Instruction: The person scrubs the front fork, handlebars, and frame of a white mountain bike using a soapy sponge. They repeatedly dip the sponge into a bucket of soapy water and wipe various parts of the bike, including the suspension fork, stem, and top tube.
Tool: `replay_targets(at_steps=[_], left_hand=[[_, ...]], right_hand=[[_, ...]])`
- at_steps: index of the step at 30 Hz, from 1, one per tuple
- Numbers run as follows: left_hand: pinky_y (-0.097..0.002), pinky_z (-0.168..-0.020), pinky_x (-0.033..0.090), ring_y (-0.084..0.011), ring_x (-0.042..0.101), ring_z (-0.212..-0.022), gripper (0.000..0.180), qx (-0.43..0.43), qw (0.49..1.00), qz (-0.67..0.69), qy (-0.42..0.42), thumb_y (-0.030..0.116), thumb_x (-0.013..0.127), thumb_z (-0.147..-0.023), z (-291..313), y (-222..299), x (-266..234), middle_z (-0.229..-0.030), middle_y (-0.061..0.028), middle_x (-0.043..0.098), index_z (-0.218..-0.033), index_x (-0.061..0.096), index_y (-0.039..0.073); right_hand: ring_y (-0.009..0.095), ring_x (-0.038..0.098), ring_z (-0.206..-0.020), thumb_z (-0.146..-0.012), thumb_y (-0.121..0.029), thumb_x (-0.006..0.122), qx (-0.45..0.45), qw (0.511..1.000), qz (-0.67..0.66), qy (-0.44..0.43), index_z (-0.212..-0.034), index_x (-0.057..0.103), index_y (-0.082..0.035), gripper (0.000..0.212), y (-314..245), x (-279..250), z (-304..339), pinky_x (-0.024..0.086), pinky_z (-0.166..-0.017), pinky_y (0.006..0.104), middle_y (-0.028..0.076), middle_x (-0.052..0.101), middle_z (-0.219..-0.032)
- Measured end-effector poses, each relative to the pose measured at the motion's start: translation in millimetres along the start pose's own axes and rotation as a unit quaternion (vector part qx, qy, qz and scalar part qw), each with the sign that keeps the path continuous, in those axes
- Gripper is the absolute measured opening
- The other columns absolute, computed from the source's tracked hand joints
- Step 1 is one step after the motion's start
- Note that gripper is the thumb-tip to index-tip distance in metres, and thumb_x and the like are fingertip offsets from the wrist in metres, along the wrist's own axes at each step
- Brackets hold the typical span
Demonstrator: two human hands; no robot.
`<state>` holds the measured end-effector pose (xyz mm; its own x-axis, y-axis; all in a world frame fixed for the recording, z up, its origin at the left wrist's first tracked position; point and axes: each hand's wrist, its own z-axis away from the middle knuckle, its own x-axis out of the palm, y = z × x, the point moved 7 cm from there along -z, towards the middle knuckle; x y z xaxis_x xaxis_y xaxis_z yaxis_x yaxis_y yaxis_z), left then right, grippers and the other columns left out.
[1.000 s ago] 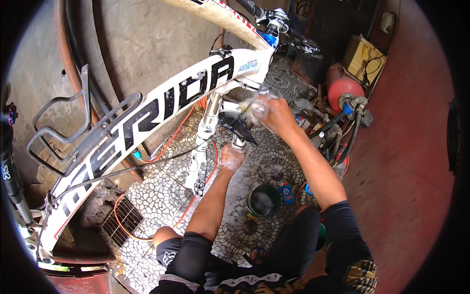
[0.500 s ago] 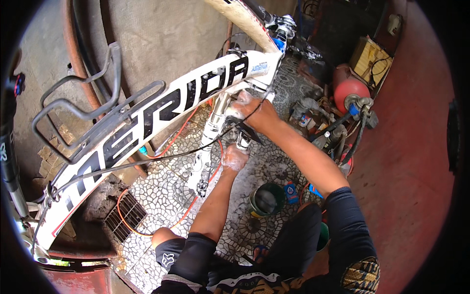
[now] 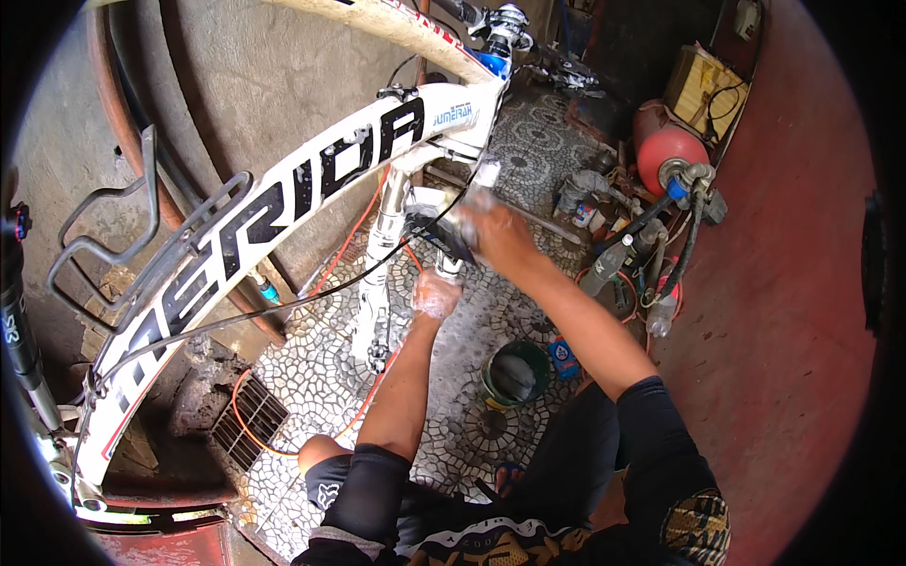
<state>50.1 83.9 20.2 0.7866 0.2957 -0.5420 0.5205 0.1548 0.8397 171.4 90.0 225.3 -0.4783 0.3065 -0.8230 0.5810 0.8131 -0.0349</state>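
A white mountain bike frame (image 3: 283,203) with black lettering slants across the left, wet with suds. Below its front end hangs the suspension fork (image 3: 376,274), white and foamy. My left hand (image 3: 437,294), covered in lather, is closed around the lower part of the fork's right leg. Just above it, beside a black mudguard (image 3: 442,238) between the fork legs, is my soapy right hand (image 3: 498,231). Its fingers are smeared by motion, so whether they hold anything is unclear. A thin black cable (image 3: 311,302) runs along the frame past the fork.
A dark green bucket (image 3: 515,374) of sudsy water stands on the pebble-patterned floor, beside a blue packet (image 3: 564,358). Plastic bottles (image 3: 606,264) and a red tank (image 3: 668,156) are at right. An orange hose (image 3: 247,429) crosses a drain grate (image 3: 253,415).
My right hand has come down from the top of the fork to beside the mudguard. My left hand keeps its grip. The bike sits a little farther left in view.
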Motion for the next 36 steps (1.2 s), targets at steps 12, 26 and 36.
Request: replay_targets(at_steps=[12,26,36], left_hand=[[-0.0459,-0.079,0.056,-0.0394,0.071,-0.089,0.031,0.022,1.0,-0.012,0.016,0.03,0.072,-0.078,6,11,0,-0.09,-0.0225,0.073,-0.094,0.072,0.003],[-0.0471,-0.08,0.057,-0.0411,0.071,-0.089,0.031,-0.015,1.0,-0.007,0.017,0.027,0.072,-0.076,13,2,3,-0.089,-0.0257,0.072,-0.092,0.073,0.001],[-0.0454,-0.082,0.056,-0.0409,0.07,-0.092,0.033,-0.014,1.0,0.006,-0.012,0.031,0.074,-0.078,16,9,-3,-0.092,-0.025,0.072,-0.093,0.073,0.002]], right_hand=[[0.034,0.068,-0.096,-0.082,-0.01,0.068,-0.13,0.984,-0.118,-0.014,-0.103,0.074,-0.011,0.022,-55,17,-92,0.055,-0.08,0.0451,0.014,0.07,-0.097],[0.028,0.067,-0.105,-0.078,-0.012,0.06,-0.208,0.976,0.049,0.034,-0.092,0.072,-0.004,0.02,-78,-1,-96,0.055,-0.09,0.042,0.017,0.069,-0.104],[0.033,0.069,-0.097,-0.087,-0.01,0.058,-0.139,0.978,0.159,-0.009,-0.114,0.068,-0.002,0.029,-66,-7,-85,0.054,-0.09,0.0435,0.018,0.071,-0.1]])
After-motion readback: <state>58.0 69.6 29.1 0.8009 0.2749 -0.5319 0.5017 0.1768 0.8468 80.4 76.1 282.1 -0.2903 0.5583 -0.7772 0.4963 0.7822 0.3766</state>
